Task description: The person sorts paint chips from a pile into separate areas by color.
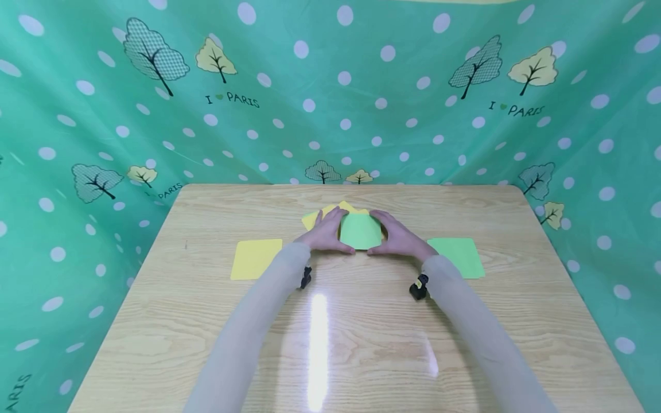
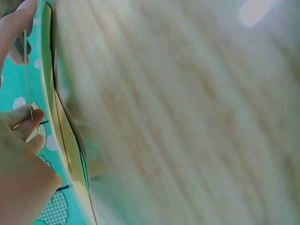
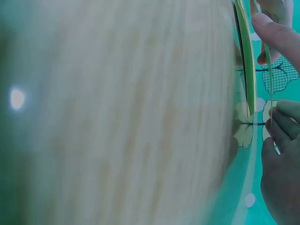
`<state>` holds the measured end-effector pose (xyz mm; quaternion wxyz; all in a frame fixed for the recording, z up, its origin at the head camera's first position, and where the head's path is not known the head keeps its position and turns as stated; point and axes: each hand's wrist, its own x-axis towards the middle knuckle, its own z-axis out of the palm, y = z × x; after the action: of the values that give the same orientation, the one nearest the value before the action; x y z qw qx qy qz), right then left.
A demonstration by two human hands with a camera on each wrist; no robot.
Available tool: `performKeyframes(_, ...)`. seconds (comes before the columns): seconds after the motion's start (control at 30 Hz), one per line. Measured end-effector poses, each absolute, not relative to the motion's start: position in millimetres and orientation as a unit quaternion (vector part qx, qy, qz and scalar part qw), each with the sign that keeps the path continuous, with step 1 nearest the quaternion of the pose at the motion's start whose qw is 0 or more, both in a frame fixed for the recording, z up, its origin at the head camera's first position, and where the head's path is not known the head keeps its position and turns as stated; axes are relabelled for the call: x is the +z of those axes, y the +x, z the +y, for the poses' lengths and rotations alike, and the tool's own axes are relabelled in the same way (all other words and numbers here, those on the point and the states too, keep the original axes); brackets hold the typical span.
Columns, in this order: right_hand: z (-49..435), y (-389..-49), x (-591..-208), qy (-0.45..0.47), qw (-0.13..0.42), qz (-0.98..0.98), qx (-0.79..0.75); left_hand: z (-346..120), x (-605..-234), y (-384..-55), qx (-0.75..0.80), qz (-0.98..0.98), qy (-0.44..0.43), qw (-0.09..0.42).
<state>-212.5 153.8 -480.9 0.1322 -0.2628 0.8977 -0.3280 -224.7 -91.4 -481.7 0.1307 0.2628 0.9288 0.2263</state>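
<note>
A green card (image 1: pixel 360 232) is held between both hands near the middle back of the table. My left hand (image 1: pixel 326 234) pinches its left side between thumb and fingers. On the opposite side my right hand (image 1: pixel 401 238) grips it the same way. Seen edge-on in the left wrist view, the card (image 2: pixel 26 70) is a thin strip, raised over a loose pile of yellow and green cards (image 2: pixel 58 117). Yellow corners of that pile (image 1: pixel 346 205) show behind the hands in the head view; the held card hides much of it.
Left of the hands lies a yellow card (image 1: pixel 256 259). Green cards (image 1: pixel 455 258) lie on the right, beside the right wrist. The wooden table (image 1: pixel 372 344) ends at the back against a green dotted curtain (image 1: pixel 361 143), which also hangs along both sides.
</note>
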Motion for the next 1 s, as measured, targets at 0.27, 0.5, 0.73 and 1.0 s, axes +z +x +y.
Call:
performKeyframes(0.27, 165.5, -205.8, -480.4, -0.254, 0.127, 0.891, -0.355, -87.0, -480.0, -218.7, 0.259, 0.917, 0.279, 0.119)
performKeyframes(0.5, 174.8, -205.4, -483.3, -0.267, 0.122, 0.893, -0.342, -80.0, -480.7, -214.5, 0.242, 0.917, 0.295, 0.118)
performKeyframes(0.73, 185.4, -200.4, -484.1, -0.269, 0.123, 0.892, -0.343, -70.9, -480.8, -210.7, 0.238, 0.914, 0.307, 0.115)
performKeyframes(1.0, 197.7, -193.7, -482.5, -0.256, 0.125, 0.895, -0.343, -60.4, -484.0, -208.1, 0.242, 0.911, 0.314, 0.112)
